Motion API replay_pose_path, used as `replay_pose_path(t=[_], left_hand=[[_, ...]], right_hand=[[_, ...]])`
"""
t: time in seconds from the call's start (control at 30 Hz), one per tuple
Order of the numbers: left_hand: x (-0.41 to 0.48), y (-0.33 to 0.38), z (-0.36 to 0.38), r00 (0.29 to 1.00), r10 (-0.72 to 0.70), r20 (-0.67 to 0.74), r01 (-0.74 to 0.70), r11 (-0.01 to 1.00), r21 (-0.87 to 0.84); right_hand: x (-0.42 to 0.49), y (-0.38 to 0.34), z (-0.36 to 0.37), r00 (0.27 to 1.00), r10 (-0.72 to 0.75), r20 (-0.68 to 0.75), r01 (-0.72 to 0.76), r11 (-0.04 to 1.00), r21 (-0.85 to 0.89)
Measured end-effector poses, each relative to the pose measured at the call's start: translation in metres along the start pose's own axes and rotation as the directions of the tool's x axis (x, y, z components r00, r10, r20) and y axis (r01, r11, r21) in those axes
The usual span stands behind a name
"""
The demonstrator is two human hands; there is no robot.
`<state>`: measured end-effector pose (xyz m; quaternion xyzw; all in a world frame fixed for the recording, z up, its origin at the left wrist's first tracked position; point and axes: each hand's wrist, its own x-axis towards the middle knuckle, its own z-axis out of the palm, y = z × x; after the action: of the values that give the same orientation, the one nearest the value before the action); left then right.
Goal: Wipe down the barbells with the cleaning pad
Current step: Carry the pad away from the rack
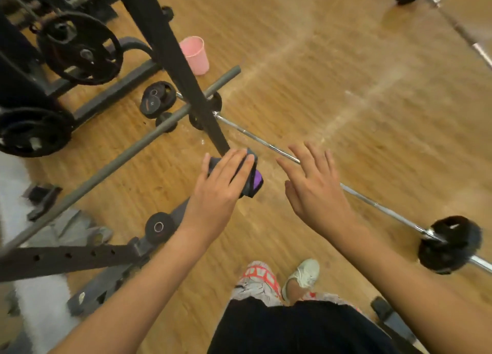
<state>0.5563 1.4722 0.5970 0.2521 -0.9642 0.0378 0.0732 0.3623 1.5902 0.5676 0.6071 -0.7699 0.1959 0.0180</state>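
Both hands hung over the barbell [378,204] lying on the floor: the left hand [219,186] held the cleaning pad [254,184] just beside the bar, and the right hand [315,187] was spread, fingers apart, above it.

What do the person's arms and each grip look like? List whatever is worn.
The left forearm and right forearm are bare, no sleeves in view. The left grip and right grip wear no gloves; no ring, watch or band shows, though blur hides fine detail.

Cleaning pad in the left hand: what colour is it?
The soft cleaning pad is blackish-grey with a purple patch at one end; the head view shows it.
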Motion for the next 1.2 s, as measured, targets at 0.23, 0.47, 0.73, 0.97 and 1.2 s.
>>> replay_pose_path(t=[0.23, 0.47, 0.73, 0.97, 1.2], left_hand=[[0.124, 0.003, 0.039, 0.994, 0.087, 0.065, -0.086, 0.996, -0.020], [0.247, -0.042, 0.071, 0.989, 0.091, 0.112, -0.089, 0.996, -0.023], [0.374, -0.078, 0.092, 0.987, 0.121, 0.109, -0.128, 0.990, 0.057], [0.464, -0.098, 0.098, 0.997, 0.027, 0.068, -0.031, 0.997, 0.070], [0.577, -0.117, 0.131, 0.978, -0.158, 0.133, 0.142, 0.982, 0.124]], right_hand=[[0.062, 0.095, 0.012, 0.993, 0.117, 0.009, -0.117, 0.993, -0.011], [0.178, 0.166, 0.045, 0.992, 0.118, 0.049, -0.121, 0.991, 0.056], [0.284, 0.221, 0.058, 0.991, 0.130, 0.013, -0.131, 0.985, 0.114], [0.371, 0.286, 0.049, 1.000, 0.005, -0.029, -0.003, 0.999, 0.036], [0.491, 0.388, 0.075, 0.984, -0.176, 0.000, 0.176, 0.984, -0.007]])
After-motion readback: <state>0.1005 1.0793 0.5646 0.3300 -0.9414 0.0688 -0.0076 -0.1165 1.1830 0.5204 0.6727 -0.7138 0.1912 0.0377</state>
